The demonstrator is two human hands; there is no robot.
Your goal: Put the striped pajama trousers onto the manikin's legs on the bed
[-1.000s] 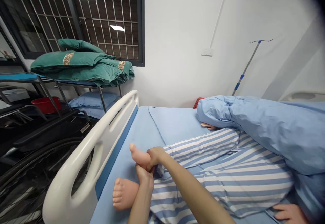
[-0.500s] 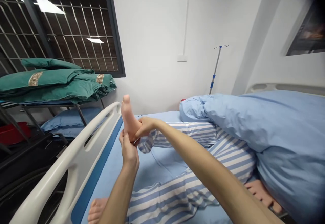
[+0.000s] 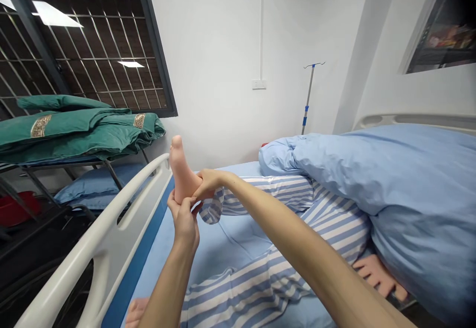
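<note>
A smooth, pinkish manikin foot (image 3: 181, 166) stands toes-up, lifted off the bed near the footboard. My left hand (image 3: 184, 217) cups its heel from below, fingers and thumb closed around it. Around the ankle, my right hand (image 3: 210, 181) is wrapped from above, its thumb pointing toward the heel. The lifted leg wears blue-and-white striped trousers (image 3: 275, 189), with the cuff hanging just below my right hand. On the near side lies the other striped leg, its foot (image 3: 137, 310) partly hidden behind my left forearm. The manikin's hand (image 3: 380, 276) rests at the right.
The white footboard (image 3: 111, 238) runs along the left. A blue quilt (image 3: 409, 184) covers the manikin's upper part. Green folded bedding (image 3: 85, 129) lies on a neighbouring bed, above a red basin (image 3: 18, 208). An IV pole (image 3: 308, 99) stands by the wall.
The camera view has shifted slightly, so the scene sits a little differently. Both hands keep their hold on the raised foot; the left fingers have shifted slightly at the heel.
</note>
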